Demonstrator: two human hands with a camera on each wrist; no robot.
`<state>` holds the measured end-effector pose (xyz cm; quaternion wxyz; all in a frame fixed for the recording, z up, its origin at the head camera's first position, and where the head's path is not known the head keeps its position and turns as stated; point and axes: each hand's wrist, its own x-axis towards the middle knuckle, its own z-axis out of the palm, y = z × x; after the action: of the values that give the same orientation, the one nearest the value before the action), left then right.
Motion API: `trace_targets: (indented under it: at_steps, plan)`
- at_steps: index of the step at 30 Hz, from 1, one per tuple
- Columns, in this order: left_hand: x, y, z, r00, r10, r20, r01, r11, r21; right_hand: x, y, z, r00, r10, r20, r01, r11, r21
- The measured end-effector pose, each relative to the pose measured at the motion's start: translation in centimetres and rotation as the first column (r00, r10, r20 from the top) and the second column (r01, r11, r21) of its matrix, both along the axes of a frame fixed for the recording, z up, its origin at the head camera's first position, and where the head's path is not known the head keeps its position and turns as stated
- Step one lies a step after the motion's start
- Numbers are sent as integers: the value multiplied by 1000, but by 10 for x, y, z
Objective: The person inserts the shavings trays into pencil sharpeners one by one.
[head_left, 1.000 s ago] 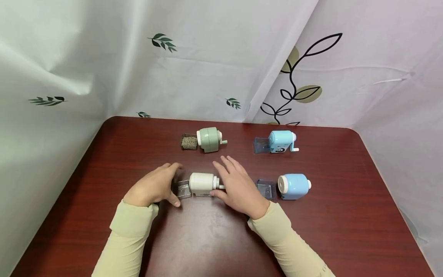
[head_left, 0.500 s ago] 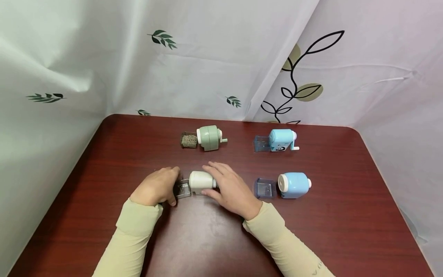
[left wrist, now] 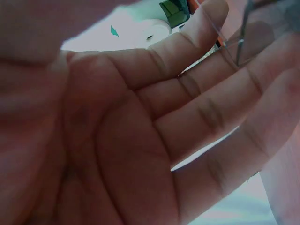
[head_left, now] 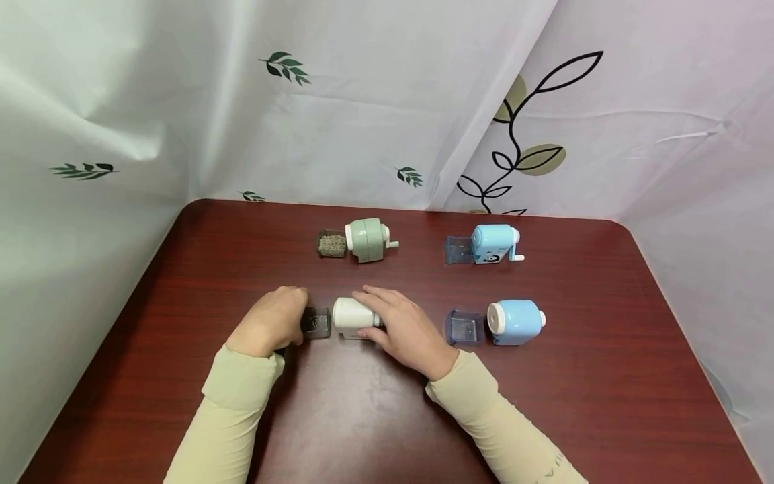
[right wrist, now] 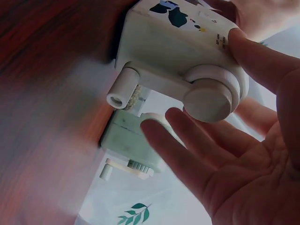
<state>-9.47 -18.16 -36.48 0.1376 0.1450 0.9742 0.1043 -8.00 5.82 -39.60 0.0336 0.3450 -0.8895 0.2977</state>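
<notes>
A white crank pencil sharpener stands in the middle of the table in the head view. My right hand grips it from the crank side, thumb on the near face and fingers over the far side. The right wrist view shows the white crank handle and the knob below my thumb. Just left of the sharpener sits its clear shavings drawer, a small gap apart from the body. My left hand pinches the drawer's outer end; its fingers reach along the clear wall in the left wrist view.
Behind is a green sharpener beside its drawer of shavings. A light blue sharpener with its drawer out stands at the back right. Nearer right are a blue sharpener and its clear drawer. A white curtain borders the table.
My right hand has moved left onto the white sharpener, covering its crank. The left hand has closed its fingers on the clear drawer, which now looks tipped and darker.
</notes>
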Motion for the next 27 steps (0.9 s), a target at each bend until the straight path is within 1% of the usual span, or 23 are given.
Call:
trace_targets:
  at_steps: [6, 12, 17, 27]
  plan:
    - [-1, 0, 1, 999, -14, -33, 14, 1000, 8, 0, 0, 0, 999, 20, 32, -19, 999, -34]
    - [-1, 5, 1, 996, -43, -84, 45, 999, 27, -1, 0, 0, 999, 24, 25, -23, 999, -48]
    - [-1, 8, 1, 995, -52, -90, 56, 997, 46, -2, 0, 0, 999, 26, 26, -25, 998, -52]
    - [-2, 8, 0, 990, -58, -130, 64, 997, 46, -2, 0, -1, 999, 20, 41, -18, 998, -55]
